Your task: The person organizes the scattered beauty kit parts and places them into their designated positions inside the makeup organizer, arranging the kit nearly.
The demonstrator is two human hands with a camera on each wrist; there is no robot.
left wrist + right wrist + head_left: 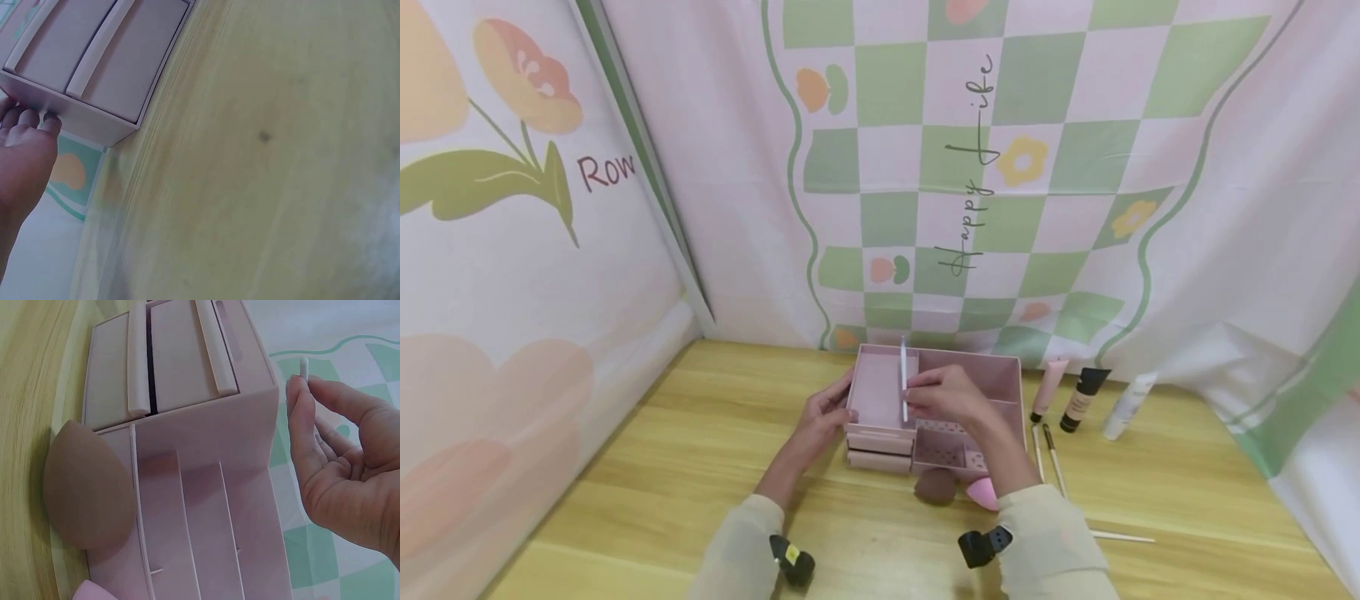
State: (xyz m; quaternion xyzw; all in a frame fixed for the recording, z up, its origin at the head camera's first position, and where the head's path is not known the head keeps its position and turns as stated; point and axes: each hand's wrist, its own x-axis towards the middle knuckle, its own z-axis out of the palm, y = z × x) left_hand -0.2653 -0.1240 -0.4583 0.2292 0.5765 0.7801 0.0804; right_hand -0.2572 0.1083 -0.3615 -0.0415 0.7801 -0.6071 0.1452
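Observation:
A pink desk organizer (880,437) with two front drawers, a flat top tray and several open compartments stands on the table. My left hand (820,421) grips its left side, the thumb over the tray's rim and the fingers along the outer wall; in the left wrist view, the left hand (28,147) has bent fingers at that wall. Above the tray, my right hand (947,392) pinches a slim white rod (903,371) between thumb and fingertips. In the right wrist view, only a rounded end of the white rod (304,366) shows past the right hand (350,456).
A brown makeup sponge (936,487) and a pink sponge (982,493) lie before the organizer. On the right are a pink tube (1049,390), a black-capped tube (1082,400), a white tube (1129,408) and several brushes (1055,458). A patterned curtain (962,167) hangs behind.

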